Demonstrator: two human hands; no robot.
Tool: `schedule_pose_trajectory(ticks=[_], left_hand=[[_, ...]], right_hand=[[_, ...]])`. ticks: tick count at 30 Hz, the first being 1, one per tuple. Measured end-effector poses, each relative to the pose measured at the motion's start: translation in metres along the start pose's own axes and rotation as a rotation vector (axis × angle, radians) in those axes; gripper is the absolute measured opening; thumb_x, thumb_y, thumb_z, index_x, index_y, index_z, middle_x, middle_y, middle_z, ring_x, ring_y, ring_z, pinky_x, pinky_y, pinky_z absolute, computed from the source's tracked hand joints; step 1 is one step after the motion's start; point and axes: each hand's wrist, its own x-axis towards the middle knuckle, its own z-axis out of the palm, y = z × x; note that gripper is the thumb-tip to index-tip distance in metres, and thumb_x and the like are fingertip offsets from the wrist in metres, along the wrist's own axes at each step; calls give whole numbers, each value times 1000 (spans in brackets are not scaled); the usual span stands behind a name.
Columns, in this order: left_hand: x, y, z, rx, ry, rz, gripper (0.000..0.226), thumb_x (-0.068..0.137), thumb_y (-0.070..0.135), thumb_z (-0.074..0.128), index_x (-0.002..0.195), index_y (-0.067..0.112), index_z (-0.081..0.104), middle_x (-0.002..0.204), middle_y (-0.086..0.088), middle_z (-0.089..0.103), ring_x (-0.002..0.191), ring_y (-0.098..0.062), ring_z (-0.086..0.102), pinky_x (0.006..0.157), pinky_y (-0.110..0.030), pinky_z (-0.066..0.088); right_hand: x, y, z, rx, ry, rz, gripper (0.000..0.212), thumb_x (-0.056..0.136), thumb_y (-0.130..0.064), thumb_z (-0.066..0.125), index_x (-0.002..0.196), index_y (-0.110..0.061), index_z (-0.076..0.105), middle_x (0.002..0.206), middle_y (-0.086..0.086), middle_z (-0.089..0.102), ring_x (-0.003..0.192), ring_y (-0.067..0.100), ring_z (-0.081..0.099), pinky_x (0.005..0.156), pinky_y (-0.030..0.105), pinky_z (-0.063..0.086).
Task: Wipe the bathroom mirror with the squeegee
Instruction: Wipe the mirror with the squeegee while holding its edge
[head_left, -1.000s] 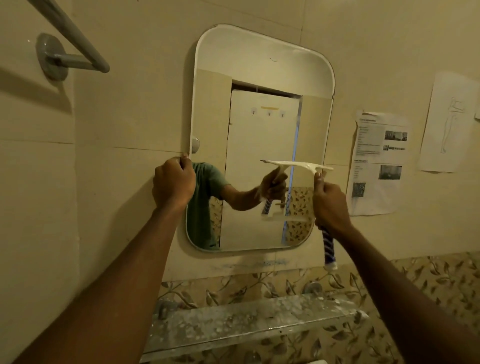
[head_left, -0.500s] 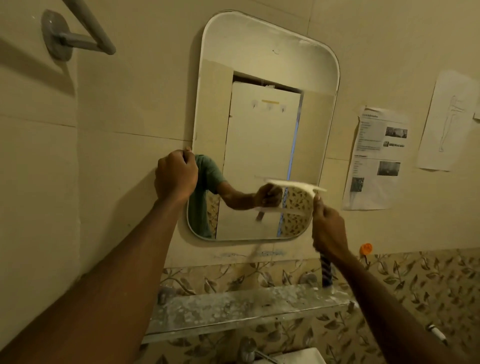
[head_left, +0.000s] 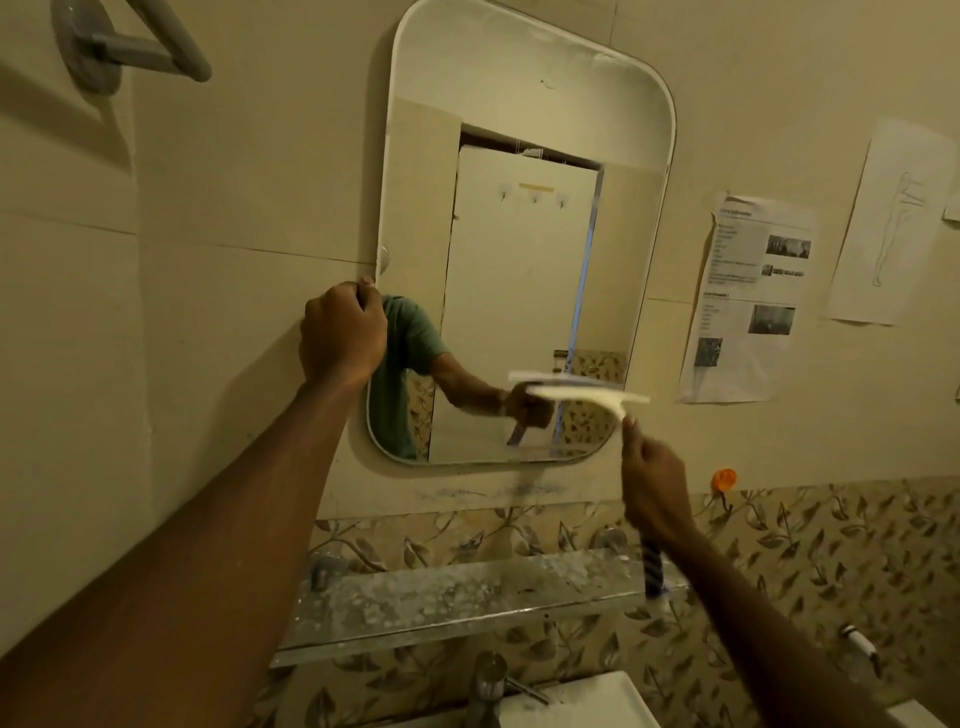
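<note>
Right hand (head_left: 655, 493) wrapped around squeegee (head_left: 582, 393) handle, blade low on mirror (head_left: 524, 93), right of centre frame. Left hand (head_left: 340, 332) fisted on mirror's left edge. Stroke seemingly near bottom; left strip possibly remaining.

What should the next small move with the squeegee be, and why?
Probably finish this pull to the bottom edge. The squeegee, held by the right hand, has its blade across the lower right of the mirror, with a strip of glass left below it. The left hand steadies the mirror's left edge.
</note>
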Motion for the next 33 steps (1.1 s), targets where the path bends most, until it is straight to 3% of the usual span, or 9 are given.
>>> schedule_pose_trajectory(ticks=[2, 6, 10, 14, 20, 23, 28, 30, 33], left_hand=[[0, -1, 1, -2, 7, 9, 43, 101, 31, 36, 99, 3, 68, 93, -17, 67, 84, -27, 59, 65, -32, 35], [0, -1, 3, 13, 16, 16, 43, 102, 31, 36, 101, 3, 68, 96, -17, 68, 78, -17, 46, 66, -31, 34], [1, -1, 2, 13, 24, 23, 42, 101, 30, 36, 99, 2, 68, 97, -20, 68, 82, -27, 55, 66, -31, 33], [3, 0, -2, 16, -14, -1, 43, 100, 31, 36, 96, 2, 68, 98, -21, 66, 92, -33, 55, 67, -33, 32], [22, 0, -11, -175, -144, -174, 56, 91, 53, 39, 73, 7, 66, 77, -15, 68, 70, -32, 67, 69, -47, 60], [30, 18, -18, -184, -144, -262, 69, 92, 62, 30, 81, 5, 67, 78, -14, 69, 67, -29, 69, 68, -44, 60], [33, 31, -13, -16, -16, -249, 76, 96, 61, 18, 126, 3, 56, 120, -19, 63, 104, -33, 62, 70, -34, 38], [31, 31, -11, -15, 9, -232, 74, 97, 60, 19, 115, 2, 61, 111, -17, 66, 88, -25, 62, 66, -32, 37], [32, 30, -5, 2, 77, -178, 66, 98, 59, 22, 69, 9, 56, 72, -10, 58, 51, -12, 43, 49, -24, 30]], right_hand=[[25, -16, -10, 43, 69, 4, 56, 101, -48, 30, 64, -11, 51, 52, 4, 44, 40, 18, 41, 39, 24, 38], [13, 11, 19, 107, 83, 95, 65, 99, -52, 29, 72, 1, 56, 56, 11, 48, 44, 22, 43, 45, 32, 41], [-50, 45, 60, 123, 97, 193, 58, 97, -50, 29, 55, -11, 41, 47, 5, 36, 38, 17, 33, 43, 29, 29], [-63, 43, 62, 128, 93, 263, 61, 99, -51, 32, 54, -10, 44, 47, 7, 38, 40, 21, 37, 45, 33, 34], [5, -43, 18, 181, 115, 78, 61, 101, -48, 29, 73, -4, 59, 60, 10, 55, 47, 26, 51, 45, 37, 50], [56, -112, -4, 177, 117, -14, 53, 103, -43, 29, 64, -12, 49, 56, 5, 47, 42, 18, 46, 35, 21, 42], [117, -215, -29, 245, 125, -99, 45, 103, -43, 29, 84, -11, 53, 58, 4, 47, 41, 14, 45, 34, 21, 39], [134, -240, -35, 223, 125, -137, 42, 103, -44, 28, 93, -12, 54, 61, 5, 49, 44, 15, 47, 36, 21, 41], [154, -268, -38, 193, 137, -173, 46, 102, -45, 29, 91, -8, 54, 62, 6, 51, 44, 15, 49, 42, 25, 45]])
